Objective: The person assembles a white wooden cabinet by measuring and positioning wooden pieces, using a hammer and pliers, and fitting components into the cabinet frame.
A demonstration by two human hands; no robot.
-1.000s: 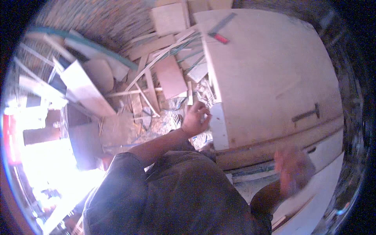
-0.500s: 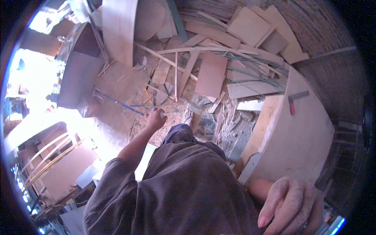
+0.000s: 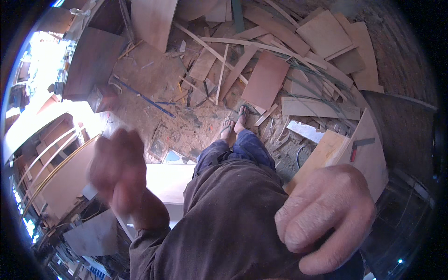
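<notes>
My left hand [image 3: 119, 170] is raised at the left, blurred by motion. Its fingers look curled into a fist, and whatever may be inside is hidden. Behind it and to its right lies a pale flat board [image 3: 170, 183] beside my body. My right hand [image 3: 329, 217] is close in front at the lower right, dusty, with the fingers bent inward and the palm out of sight. Beyond that hand a large plywood panel [image 3: 371, 156] carries a square with a red handle [image 3: 353, 153].
Offcuts cover the floor ahead, among them a reddish board [image 3: 266, 80], thin strips [image 3: 222, 74] and stacked plywood pieces [image 3: 325, 33]. A long blue bar [image 3: 144, 97] lies at the left. My sandalled feet [image 3: 242, 116] stand on dusty ground. A dark box-like cabinet [image 3: 93, 63] is at the upper left.
My left hand has come up and back toward me from low over the floor. My right hand has risen closer and turned. Both feet now show, and the view has shifted.
</notes>
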